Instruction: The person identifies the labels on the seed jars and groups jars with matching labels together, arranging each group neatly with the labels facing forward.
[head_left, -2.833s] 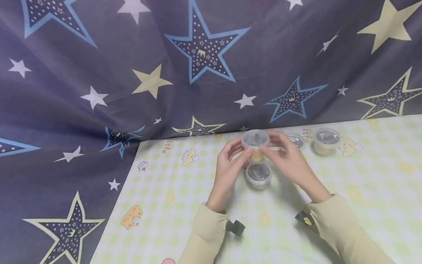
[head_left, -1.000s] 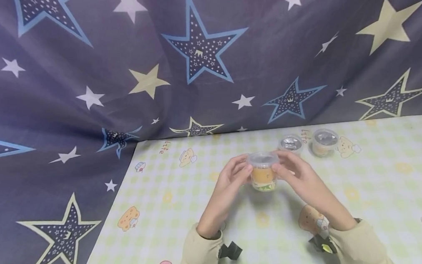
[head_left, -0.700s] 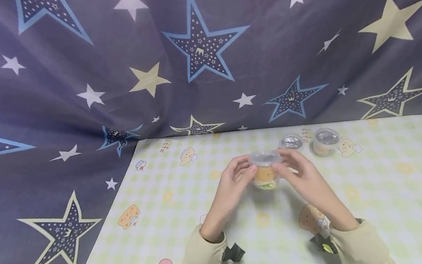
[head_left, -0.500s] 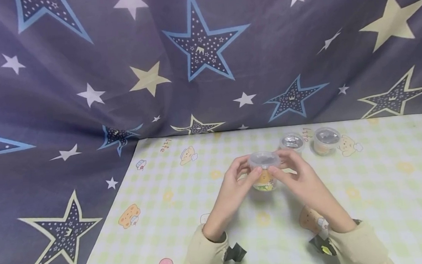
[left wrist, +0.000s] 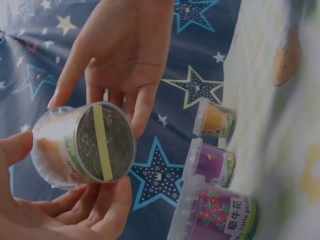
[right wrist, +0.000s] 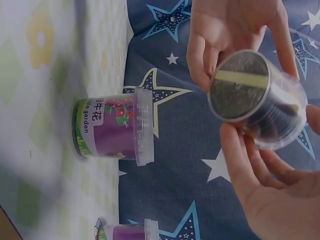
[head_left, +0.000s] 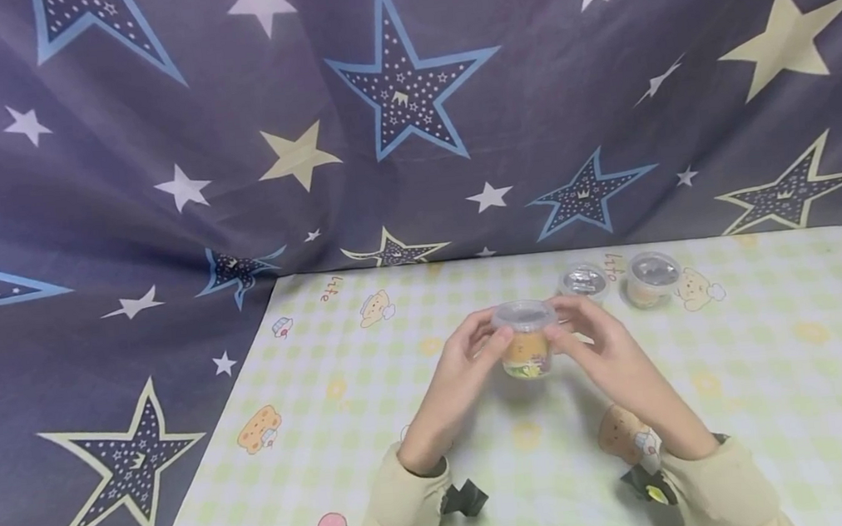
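A clear plastic cup with a lid and an orange label (head_left: 526, 346) is held up between both hands over the table. My left hand (head_left: 463, 359) grips its left side, thumb in front and fingers behind. On the opposite side my right hand (head_left: 601, 343) grips it in the same way. In the left wrist view the cup's underside (left wrist: 107, 142) faces the camera, showing dark, crumbly-looking contents and a pale yellow strip. A purple-labelled lidded cup (right wrist: 112, 125), printed "little garden", stands upright on the table beyond; the held cup and hands hide it in the head view.
Two more lidded cups stand at the back right: one purple-labelled (head_left: 584, 280), one orange-labelled (head_left: 651, 278). The table wears a green checked cloth (head_left: 349, 470). A dark star-patterned curtain (head_left: 461, 209) hangs behind its far edge.
Both hands have brought the cup nearer and lower since the first frame. Over the last second the thumbs came together, then parted, and the cup turned so a purple patch shows on its label.
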`<state>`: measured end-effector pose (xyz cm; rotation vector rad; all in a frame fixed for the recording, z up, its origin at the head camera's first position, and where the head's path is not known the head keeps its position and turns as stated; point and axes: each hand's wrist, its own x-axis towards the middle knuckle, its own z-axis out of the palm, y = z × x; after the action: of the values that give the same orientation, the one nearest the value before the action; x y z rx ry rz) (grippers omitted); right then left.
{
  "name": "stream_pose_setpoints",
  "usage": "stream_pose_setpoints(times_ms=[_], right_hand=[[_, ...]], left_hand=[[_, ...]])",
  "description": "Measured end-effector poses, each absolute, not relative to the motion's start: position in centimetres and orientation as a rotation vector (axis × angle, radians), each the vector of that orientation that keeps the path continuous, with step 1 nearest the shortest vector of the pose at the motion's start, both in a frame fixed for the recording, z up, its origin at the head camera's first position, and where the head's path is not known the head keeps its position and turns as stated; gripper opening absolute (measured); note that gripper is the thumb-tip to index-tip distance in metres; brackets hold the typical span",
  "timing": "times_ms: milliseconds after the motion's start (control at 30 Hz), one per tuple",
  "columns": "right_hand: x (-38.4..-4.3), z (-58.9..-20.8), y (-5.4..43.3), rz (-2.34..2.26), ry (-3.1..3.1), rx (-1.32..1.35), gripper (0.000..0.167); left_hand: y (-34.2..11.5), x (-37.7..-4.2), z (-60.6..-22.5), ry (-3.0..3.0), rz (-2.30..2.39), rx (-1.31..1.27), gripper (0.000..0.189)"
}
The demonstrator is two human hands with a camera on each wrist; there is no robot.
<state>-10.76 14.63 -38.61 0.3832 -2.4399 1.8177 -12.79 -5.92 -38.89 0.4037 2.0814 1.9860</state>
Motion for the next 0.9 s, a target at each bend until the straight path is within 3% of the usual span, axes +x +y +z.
stream_pose_setpoints(times_ms=[367, 900], right_hand=[[-10.6, -38.48, 15.05, 1.986, -2.419, 0.488, 0.043], [-10.43, -38.37, 14.49, 1.875, -2.406, 0.34, 0.041]], left_hand=[[-6.23, -12.79, -38.69, 1.886, 2.018, 0.456, 0.044], [-6.03, -12.52, -38.36, 2.084, 2.012, 0.363, 0.048]])
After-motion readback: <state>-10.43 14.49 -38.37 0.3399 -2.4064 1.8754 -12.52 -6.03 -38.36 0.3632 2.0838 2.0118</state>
